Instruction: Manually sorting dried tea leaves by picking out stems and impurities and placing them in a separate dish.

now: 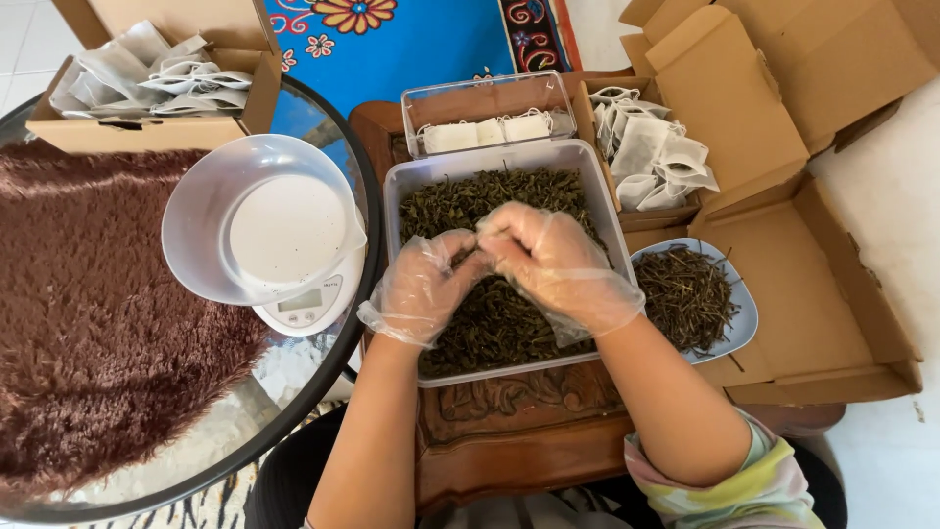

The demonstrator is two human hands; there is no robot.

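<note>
Tea leaves (490, 323) fill a tray (599, 206) lying lengthwise away from the person — gloved left hand (421, 289) and right hand (558, 264) pinch together above them; contents unclear.

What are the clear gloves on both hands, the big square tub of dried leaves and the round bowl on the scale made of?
Left hand and right hand: thin, clear, crinkled disposable gloves, probably polyethylene film; they wrinkle and hang loose.
Square translucent tub: rigid, frosted plastic, with the dried dark green leaves showing through its walls.
Round clear bowl on the white kitchen scale: glossy see-through plastic, seemingly.
</note>
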